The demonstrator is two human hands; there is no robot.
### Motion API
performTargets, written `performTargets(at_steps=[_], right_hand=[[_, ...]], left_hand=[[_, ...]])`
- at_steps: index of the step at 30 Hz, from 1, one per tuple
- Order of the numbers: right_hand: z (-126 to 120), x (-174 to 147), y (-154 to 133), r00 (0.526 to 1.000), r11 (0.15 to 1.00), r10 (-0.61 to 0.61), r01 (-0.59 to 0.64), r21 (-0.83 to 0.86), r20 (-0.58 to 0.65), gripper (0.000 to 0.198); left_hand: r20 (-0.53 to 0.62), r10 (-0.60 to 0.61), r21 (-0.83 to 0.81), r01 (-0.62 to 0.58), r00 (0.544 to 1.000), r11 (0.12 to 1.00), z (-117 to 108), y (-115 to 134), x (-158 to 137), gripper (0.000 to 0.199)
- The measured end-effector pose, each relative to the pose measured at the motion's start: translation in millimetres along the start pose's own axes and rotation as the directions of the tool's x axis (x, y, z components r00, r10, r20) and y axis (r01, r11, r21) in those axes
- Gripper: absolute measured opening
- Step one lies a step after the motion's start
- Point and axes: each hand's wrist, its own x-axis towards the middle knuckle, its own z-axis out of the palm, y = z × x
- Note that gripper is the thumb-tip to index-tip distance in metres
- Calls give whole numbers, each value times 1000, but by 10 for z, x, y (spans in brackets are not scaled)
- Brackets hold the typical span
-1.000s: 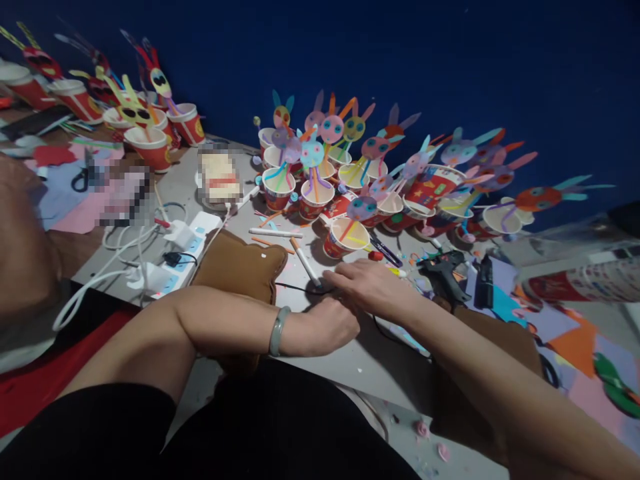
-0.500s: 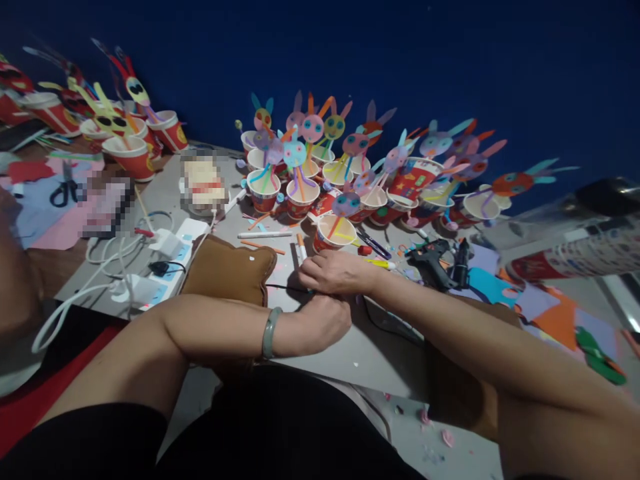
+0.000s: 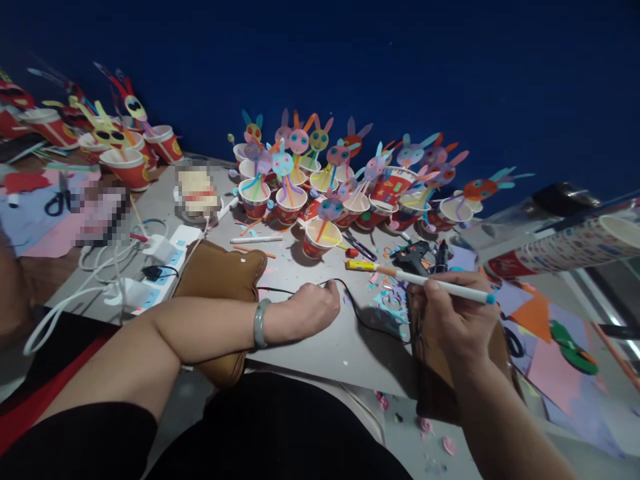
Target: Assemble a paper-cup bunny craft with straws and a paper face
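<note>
My right hand (image 3: 457, 320) grips a white marker (image 3: 440, 285) with a blue end and an orange-brown section toward its left end. It is held almost level above the table's right side. My left hand (image 3: 313, 310), below a green bangle, is closed over the grey table. Whatever its curled fingers may hold is hidden from this angle. A thin black cable (image 3: 367, 325) runs behind that hand. Beyond it stands a paper cup (image 3: 319, 245) with a paper rabbit head on a stick. A yellow marker (image 3: 359, 265) lies close to the left tip of the held marker.
Several cups with paper rabbits (image 3: 291, 203) stand along the blue wall. A brown cushion (image 3: 223, 273) and power strip (image 3: 175, 263) lie left. Right are a glue gun (image 3: 413, 253), stacked paper cups (image 3: 565, 250), paper scraps (image 3: 393, 307) and green scissors (image 3: 575, 350). Another person's arm (image 3: 15, 273) shows left.
My right hand has moved away from my left hand, to the right, and now shows a white marker in its grip. My left hand stays closed near the same place.
</note>
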Motion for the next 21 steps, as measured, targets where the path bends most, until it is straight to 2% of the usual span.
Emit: performTargets(at_steps=[2,5,8,12,17,21], right_hand=[[-91,-129,13,988,981,153,-156,119,37,17],[-132,-345,12,959,934,244,-272,230,143,17],[-82,-542,-30,923,917,235,-315,245,304,15],[29,-660,-94,860,891,224,-371,261,458,16],[95,-624,-149,832,751,304,-509,420,465,20],[75,-626,-281,827,694,344,-543,473,444,21]], left_hand=[[-44,-34,-45,32,998,998,-51,-20,14,40],[-111,-18,-148,1,994,989,-140,-52,36,49],[-119,106,-270,-135,987,953,-184,-82,50,60],[-125,258,-388,-286,958,876,-144,-91,43,51],[-169,297,-551,-340,940,763,-174,-67,14,45],[-116,340,-772,-300,933,560,-317,-53,-12,40]])
